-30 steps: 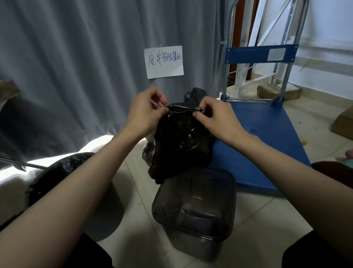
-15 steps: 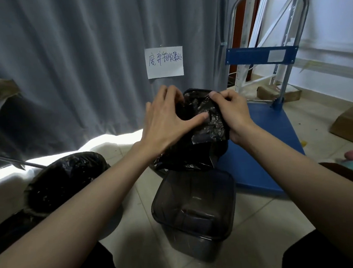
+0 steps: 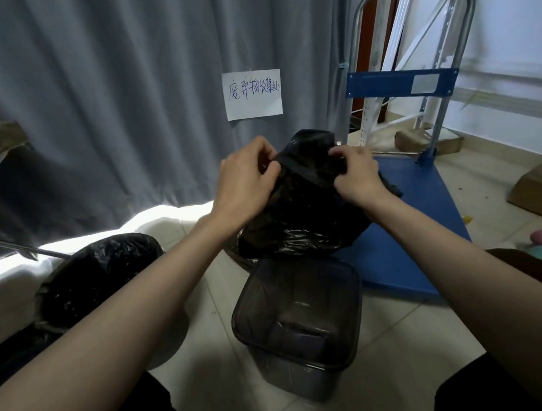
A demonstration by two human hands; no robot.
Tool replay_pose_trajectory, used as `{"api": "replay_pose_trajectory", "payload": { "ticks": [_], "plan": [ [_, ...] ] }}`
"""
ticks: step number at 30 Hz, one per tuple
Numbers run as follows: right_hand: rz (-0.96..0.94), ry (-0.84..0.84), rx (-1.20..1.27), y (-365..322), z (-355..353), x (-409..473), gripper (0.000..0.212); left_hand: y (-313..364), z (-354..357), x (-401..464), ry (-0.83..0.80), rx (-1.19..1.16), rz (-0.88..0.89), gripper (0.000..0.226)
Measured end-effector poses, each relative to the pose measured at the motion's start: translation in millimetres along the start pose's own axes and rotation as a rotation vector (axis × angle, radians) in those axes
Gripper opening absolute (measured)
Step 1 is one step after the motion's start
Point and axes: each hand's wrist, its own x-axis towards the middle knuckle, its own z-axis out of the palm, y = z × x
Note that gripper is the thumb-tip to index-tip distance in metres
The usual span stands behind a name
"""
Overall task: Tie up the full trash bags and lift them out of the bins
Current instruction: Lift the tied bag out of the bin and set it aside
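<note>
Fingers (image 3: 268, 165) round black trash bag (image 3: 303, 215)

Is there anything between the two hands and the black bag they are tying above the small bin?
Nothing visible. The left hand and right hand both already pinch the top of the black trash bag, which hangs clear above the empty square bin.
</note>
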Motion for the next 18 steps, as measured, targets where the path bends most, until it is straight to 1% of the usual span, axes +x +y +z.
{"api": "replay_pose_trajectory", "payload": {
  "ticks": [1,2,3,5,6,7,8,10,11,12,13,14,16,18],
  "plan": [
    [-0.007,-0.066,-0.177,2,2,-4,0.067,0,-1,1,0.003,-0.030,-0.021,0.002],
    [-0.011,-0.137,-0.300,2,3,-9,0.076,-1,-2,2,0.006,-0.054,-0.038,0.002],
    [-0.012,-0.210,-0.363,2,5,-12,0.083,-1,-3,2,0.006,-0.079,-0.059,0.003],
    [0.009,-0.362,-0.386,4,10,-16,0.088,0,-4,2,0.004,-0.127,-0.098,0.004],
    [0.024,-0.422,-0.362,5,12,-18,0.086,1,-5,3,0.006,-0.148,-0.107,0.005],
    [0.033,-0.465,-0.327,5,15,-18,0.078,1,-7,3,0.009,-0.170,-0.112,0.006],
    [0.010,-0.501,-0.288,4,18,-19,0.062,1,-8,4,0.011,-0.189,-0.116,0.007],
    [-0.077,-0.542,-0.250,2,25,-22,0.010,1,-11,5,0.007,-0.207,-0.118,0.009],
    [-0.121,-0.545,-0.213,2,29,-22,0.019,0,-12,5,0.003,-0.210,-0.117,0.010],
    [-0.125,-0.556,-0.174,4,32,-22,0.021,-2,-12,5,-0.003,-0.210,-0.118,0.011],
    [-0.111,-0.574,-0.117,1,32,-26,0.015,-3,-13,5,-0.013,-0.204,-0.119,0.013],
    [-0.085,-0.604,-0.081,-2,30,-30,0.010,-5,-13,5,-0.028,-0.194,-0.123,0.014],
    [-0.017,-0.706,0.015,-6,27,-37,0.017,-8,-13,5,-0.064,-0.172,-0.134,0.014],
    [0.052,-0.802,0.047,-8,24,-45,0.024,-12,-13,5,-0.095,-0.128,-0.135,0.012]
  ]
}}
